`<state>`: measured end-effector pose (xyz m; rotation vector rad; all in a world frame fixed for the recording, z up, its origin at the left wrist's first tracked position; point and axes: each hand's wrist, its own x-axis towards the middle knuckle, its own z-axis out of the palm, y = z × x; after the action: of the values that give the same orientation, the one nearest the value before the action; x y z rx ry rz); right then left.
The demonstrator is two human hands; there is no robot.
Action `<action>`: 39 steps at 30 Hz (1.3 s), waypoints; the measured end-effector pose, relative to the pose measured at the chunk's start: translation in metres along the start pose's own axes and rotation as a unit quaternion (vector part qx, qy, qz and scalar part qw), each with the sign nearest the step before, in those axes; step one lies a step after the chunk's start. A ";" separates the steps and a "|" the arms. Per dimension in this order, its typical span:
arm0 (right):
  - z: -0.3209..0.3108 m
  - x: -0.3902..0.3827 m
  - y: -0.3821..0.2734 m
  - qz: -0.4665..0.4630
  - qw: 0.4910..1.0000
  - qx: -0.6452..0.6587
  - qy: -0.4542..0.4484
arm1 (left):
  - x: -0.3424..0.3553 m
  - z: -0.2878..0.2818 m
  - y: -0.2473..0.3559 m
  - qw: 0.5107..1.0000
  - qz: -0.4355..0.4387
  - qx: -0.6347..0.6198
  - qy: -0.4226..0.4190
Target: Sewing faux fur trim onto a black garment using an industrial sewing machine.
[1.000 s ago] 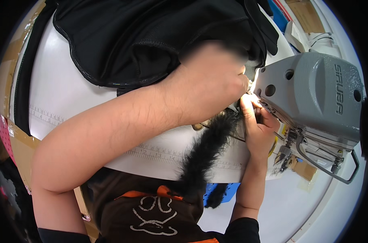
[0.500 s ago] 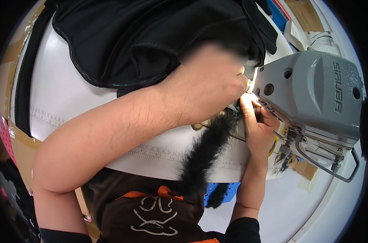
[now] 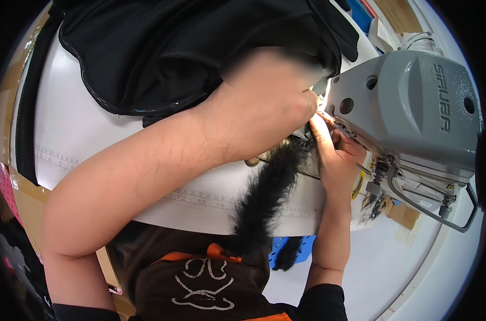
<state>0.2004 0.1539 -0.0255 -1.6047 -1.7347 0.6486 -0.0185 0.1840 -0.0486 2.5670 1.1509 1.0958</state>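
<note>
A black garment with a dark edging lies bunched over the far part of the table. My left hand is curled closed on its near right edge, knuckles up, right beside the lit needle area of a grey sewing machine. Part of this hand is blurred. Close below it, my right hand is closed at the machine's presser area, thumb upward and fingers bent. A black fluffy trim runs from between both hands down over the table's front edge. The pinched material and the needle itself are mostly hidden.
The white table carries printed ruler scales near its front edge. A bent metal bar juts from the machine's right side. Below the table sits a blue basket with another black fluffy piece. Cardboard lies at the right.
The table, garment, machine and hands all appear slightly farther left and up, as the view has shifted. Both hands keep their places at the machine.
</note>
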 end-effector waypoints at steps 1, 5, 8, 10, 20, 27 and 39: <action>-0.001 0.000 0.003 -0.016 1.000 -0.003 -0.001 | 0.000 0.000 0.000 1.000 0.001 0.002 -0.003; -0.001 0.000 -0.007 0.001 1.000 0.009 -0.006 | 0.001 0.000 -0.001 1.000 0.001 -0.011 0.007; 0.001 0.004 -0.001 -0.049 0.998 -0.022 -0.014 | -0.001 0.000 -0.002 1.000 -0.003 -0.012 0.003; 0.002 0.004 -0.005 -0.046 0.999 -0.023 -0.006 | 0.001 0.001 -0.002 1.000 0.002 0.003 0.023; 0.000 0.004 -0.006 -0.042 0.999 -0.021 -0.010 | 0.004 0.002 0.002 1.000 0.000 0.000 0.028; 0.000 0.003 -0.004 -0.059 0.998 -0.016 -0.007 | 0.003 0.001 0.003 1.000 0.001 0.003 0.025; -0.017 -0.019 -0.003 0.012 0.985 0.161 -0.057 | -0.009 -0.014 0.008 0.991 0.122 -0.020 0.057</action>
<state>0.2111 0.1330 -0.0152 -1.3868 -1.5959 0.9951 -0.0273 0.1703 -0.0402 2.6990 0.8396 1.3165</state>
